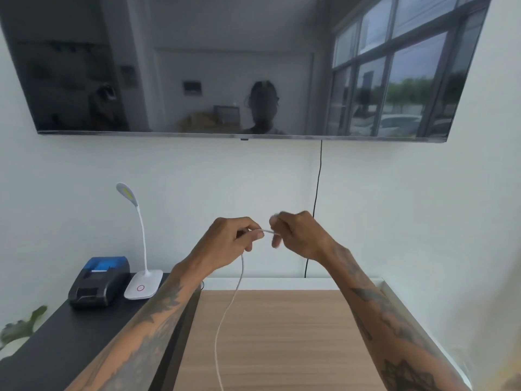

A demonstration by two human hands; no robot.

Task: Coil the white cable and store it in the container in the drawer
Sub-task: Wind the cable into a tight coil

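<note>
Both my hands are raised in front of the wall, above the wooden surface [282, 334]. My left hand [231, 241] pinches the thin white cable [225, 314] near its end. My right hand [298, 235], slightly blurred, holds the short stretch of cable that runs between the two hands. From my left hand the cable hangs down in a long loose curve and leaves the frame at the bottom. No drawer or container is in view.
A black side table [56, 342] on the left carries a black and blue small printer [98, 283] and a white gooseneck desk lamp [143, 283]. A wall-mounted TV [225, 66] hangs above. A black cord [318, 193] drops down the wall behind my right hand. Plant leaves [22, 325] show at far left.
</note>
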